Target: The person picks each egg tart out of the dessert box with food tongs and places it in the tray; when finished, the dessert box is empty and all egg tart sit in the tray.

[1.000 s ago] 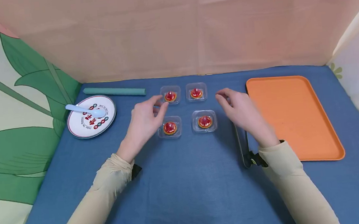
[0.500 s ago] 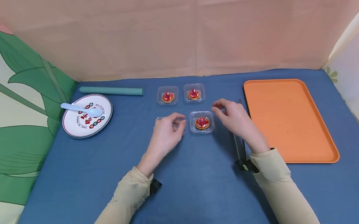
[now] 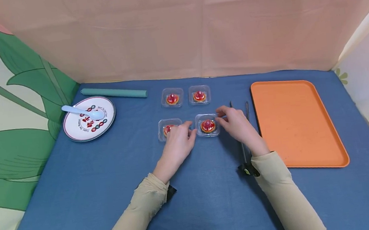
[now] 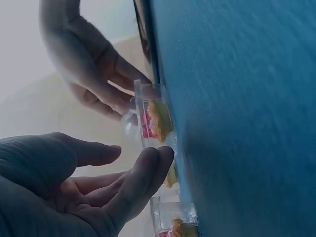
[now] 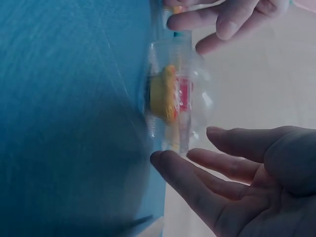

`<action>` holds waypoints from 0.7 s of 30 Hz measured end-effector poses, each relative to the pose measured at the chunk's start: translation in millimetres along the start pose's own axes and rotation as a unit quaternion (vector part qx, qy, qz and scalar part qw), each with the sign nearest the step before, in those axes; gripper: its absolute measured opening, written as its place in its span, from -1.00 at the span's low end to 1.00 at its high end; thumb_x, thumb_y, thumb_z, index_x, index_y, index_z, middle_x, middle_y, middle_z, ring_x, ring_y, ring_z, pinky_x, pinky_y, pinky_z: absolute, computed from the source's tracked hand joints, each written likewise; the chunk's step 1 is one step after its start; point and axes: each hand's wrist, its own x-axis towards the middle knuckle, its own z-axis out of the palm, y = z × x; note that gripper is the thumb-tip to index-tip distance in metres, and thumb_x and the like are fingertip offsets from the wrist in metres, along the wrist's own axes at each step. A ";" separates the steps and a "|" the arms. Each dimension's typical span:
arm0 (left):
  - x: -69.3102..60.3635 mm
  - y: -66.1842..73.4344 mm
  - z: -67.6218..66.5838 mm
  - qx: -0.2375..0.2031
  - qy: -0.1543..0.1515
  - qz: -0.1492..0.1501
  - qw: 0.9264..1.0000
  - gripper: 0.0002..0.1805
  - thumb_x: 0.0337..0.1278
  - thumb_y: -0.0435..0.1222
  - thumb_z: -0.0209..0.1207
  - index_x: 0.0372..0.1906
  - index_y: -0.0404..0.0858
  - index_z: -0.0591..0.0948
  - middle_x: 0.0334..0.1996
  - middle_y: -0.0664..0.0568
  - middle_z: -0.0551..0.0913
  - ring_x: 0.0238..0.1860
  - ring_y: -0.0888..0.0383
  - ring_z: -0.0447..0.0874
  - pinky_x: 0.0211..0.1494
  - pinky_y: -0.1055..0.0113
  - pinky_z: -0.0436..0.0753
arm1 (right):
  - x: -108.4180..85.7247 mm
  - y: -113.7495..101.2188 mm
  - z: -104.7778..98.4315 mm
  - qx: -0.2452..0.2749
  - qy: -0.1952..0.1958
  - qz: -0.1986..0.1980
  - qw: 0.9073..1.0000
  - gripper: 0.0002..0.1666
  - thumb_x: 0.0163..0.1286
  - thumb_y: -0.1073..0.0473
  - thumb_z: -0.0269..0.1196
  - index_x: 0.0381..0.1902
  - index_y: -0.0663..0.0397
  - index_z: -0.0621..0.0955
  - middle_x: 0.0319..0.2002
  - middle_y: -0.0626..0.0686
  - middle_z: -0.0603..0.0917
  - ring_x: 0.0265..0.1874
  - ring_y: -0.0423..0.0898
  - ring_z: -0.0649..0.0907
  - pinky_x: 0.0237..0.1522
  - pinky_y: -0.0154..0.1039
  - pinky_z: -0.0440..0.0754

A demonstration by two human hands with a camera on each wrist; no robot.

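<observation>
A clear plastic box (image 3: 208, 132) with a domed lid holds a small red-topped tart (image 3: 208, 126); it is the front right one of several such boxes on the blue cloth. On its left side is my left hand (image 3: 178, 144), fingers loosely bent and close to the box wall. My right hand (image 3: 238, 126) stands at the right side, fingertips at or very near the wall. In the right wrist view the box (image 5: 185, 64) sits between both hands, with the right thumb apart from the lid. The front left box (image 3: 169, 123) is partly hidden by my left hand.
Two more boxed tarts, the back left box (image 3: 172, 91) and back right box (image 3: 198, 88), stand behind. A plate (image 3: 76, 131) with a light blue spoon (image 3: 84, 112) and a teal roll (image 3: 113, 92) lie left. Right is an orange tray (image 3: 300, 126), with dark thin rods (image 3: 243, 152) beside it.
My left hand has moved right and toward me, from the left pair of boxes to the front right box. My right hand has come slightly left and down to that box.
</observation>
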 end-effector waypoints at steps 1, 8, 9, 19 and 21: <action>0.3 0.3 0.5 0.002 0.000 -0.002 1.000 -0.67 0.50 -0.38 0.29 0.16 -0.55 0.68 -0.30 -0.19 0.82 -0.32 -0.05 0.84 -0.21 0.02 0.80 | 0.6 -0.7 1.3 0.001 -0.001 0.002 1.000 -0.59 0.64 0.29 0.24 0.31 0.45 0.58 0.12 0.38 0.71 -0.05 0.21 0.74 0.00 0.12 0.77; 2.4 -1.7 2.2 -0.020 -0.014 -0.014 1.000 -0.67 0.47 -0.41 0.32 0.18 -0.55 0.68 -0.29 -0.20 0.83 -0.33 -0.02 0.85 -0.18 0.06 0.81 | 4.3 -3.0 6.3 0.023 -0.006 0.014 1.000 -0.60 0.67 0.32 0.18 0.33 0.46 0.57 0.07 0.37 0.73 -0.20 0.12 0.81 -0.10 0.05 0.80; 2.5 -2.0 2.0 -0.025 -0.017 -0.015 0.999 -0.67 0.46 -0.41 0.32 0.17 -0.55 0.68 -0.31 -0.18 0.83 -0.36 0.00 0.84 -0.18 0.07 0.80 | 5.2 -2.8 6.9 0.026 -0.006 0.017 1.000 -0.61 0.68 0.32 0.17 0.33 0.46 0.57 0.05 0.36 0.74 -0.21 0.12 0.81 -0.10 0.04 0.80; 3.6 -4.5 3.6 -0.086 -0.054 -0.056 0.993 -0.61 0.48 -0.42 0.30 0.26 -0.55 0.61 -0.33 -0.15 0.84 -0.41 0.11 0.86 -0.05 0.12 0.80 | 12.2 0.6 18.0 0.021 0.007 0.024 0.999 -0.69 0.73 0.29 0.08 0.13 0.49 0.62 -0.30 0.24 0.68 -0.45 0.02 0.70 -0.34 -0.10 0.69; 4.5 -4.7 3.7 -0.096 -0.059 -0.062 0.992 -0.58 0.48 -0.42 0.30 0.29 -0.56 0.59 -0.33 -0.15 0.84 -0.39 0.12 0.87 -0.02 0.13 0.80 | 12.8 0.3 18.6 0.022 0.007 0.027 0.999 -0.69 0.72 0.29 0.09 0.11 0.49 0.63 -0.25 0.27 0.68 -0.45 0.02 0.71 -0.35 -0.10 0.70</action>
